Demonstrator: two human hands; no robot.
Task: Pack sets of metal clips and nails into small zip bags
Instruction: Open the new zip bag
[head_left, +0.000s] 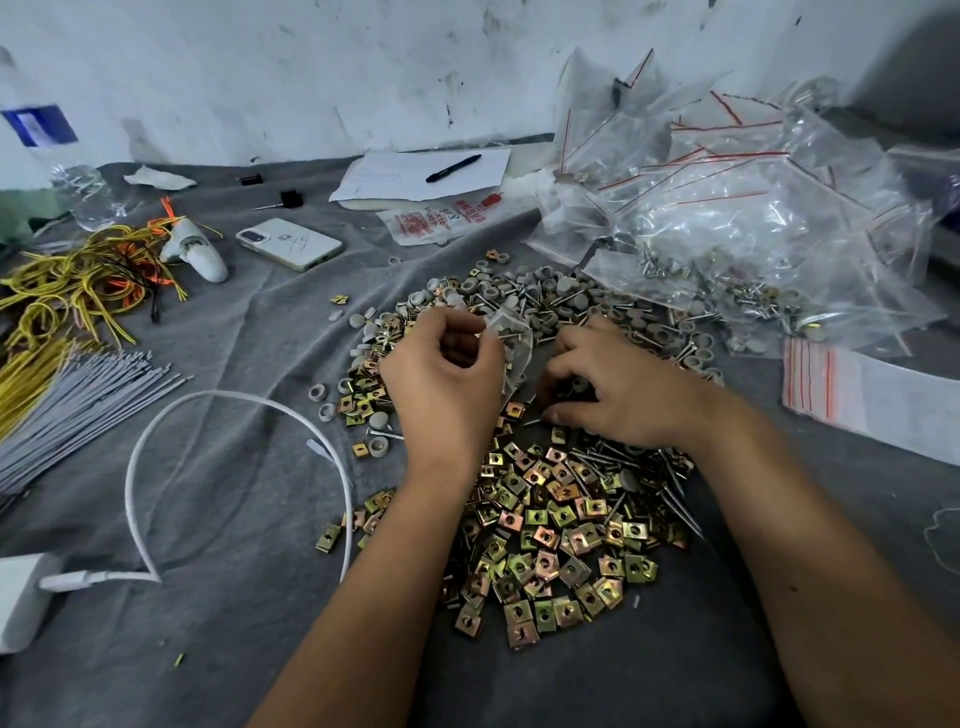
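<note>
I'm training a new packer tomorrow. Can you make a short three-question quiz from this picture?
1. True or false: the left hand holds a small clear bag.
2. The right hand reaches into: A) the parts pile B) the phone C) the pen
3. What colour are the seal strips on the filled bags?

Key: 1 true; 2 A; 3 red.

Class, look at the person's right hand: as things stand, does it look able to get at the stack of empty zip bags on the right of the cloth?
Probably yes. The right hand rests on the parts heap, and the stack of empty zip bags lies uncovered to its right, with only bare cloth between them.
</note>
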